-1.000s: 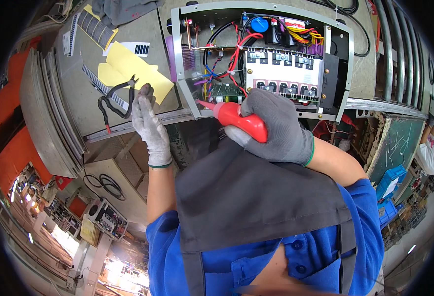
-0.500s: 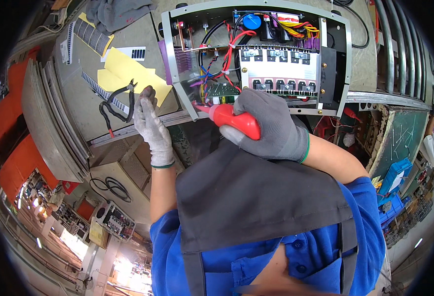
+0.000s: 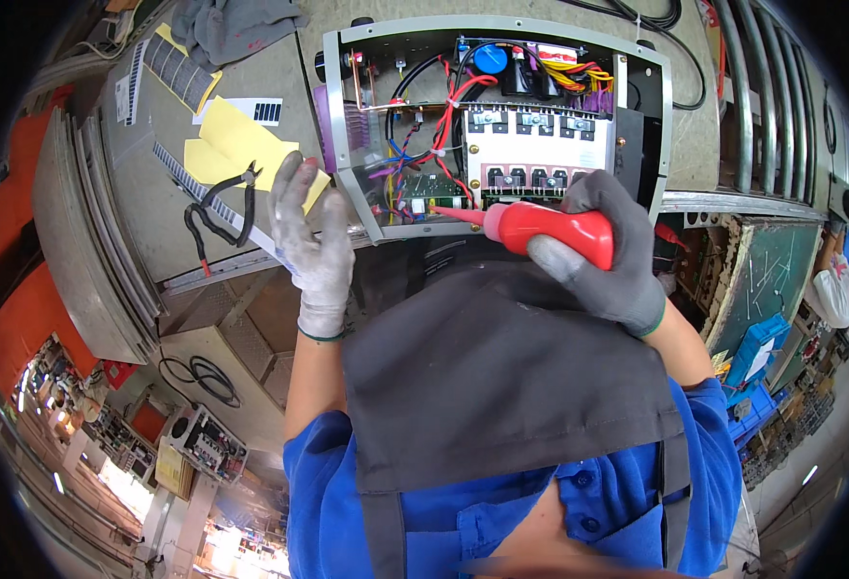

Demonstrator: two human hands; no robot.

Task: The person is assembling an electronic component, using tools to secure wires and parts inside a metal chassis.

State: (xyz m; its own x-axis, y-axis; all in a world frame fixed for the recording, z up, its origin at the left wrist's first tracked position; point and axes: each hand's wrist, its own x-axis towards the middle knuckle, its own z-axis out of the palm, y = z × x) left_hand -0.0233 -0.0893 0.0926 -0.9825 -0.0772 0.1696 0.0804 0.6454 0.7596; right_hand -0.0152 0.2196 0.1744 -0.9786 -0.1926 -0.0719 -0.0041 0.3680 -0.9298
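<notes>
My right hand (image 3: 622,256), in a grey glove, wraps round a red squeeze bottle (image 3: 552,230). The bottle lies nearly level, and its long thin nozzle points left across the near edge of an open metal equipment case (image 3: 355,198). Whether the tip touches anything inside, I cannot tell. Within the case are a white heat-sink block (image 3: 535,150), coloured wires and a blue round component (image 3: 490,60). My left hand (image 3: 316,253), gloved in stained pale grey, is raised left of the case, thumb apart and fingers stretched, holding nothing.
Black-handled cutters (image 3: 249,203) lie on the workbench (image 3: 159,227) by folded yellow paper (image 3: 241,145) and label strips. A grey cloth (image 3: 226,29) sits at the far left. Metal tubes (image 3: 767,96) stand right of the bench. Below right is a blue box (image 3: 757,357).
My right hand has moved right with the red bottle, bringing its nozzle from the case's left corner to farther along the near edge. My left thumb has spread away from the fingers.
</notes>
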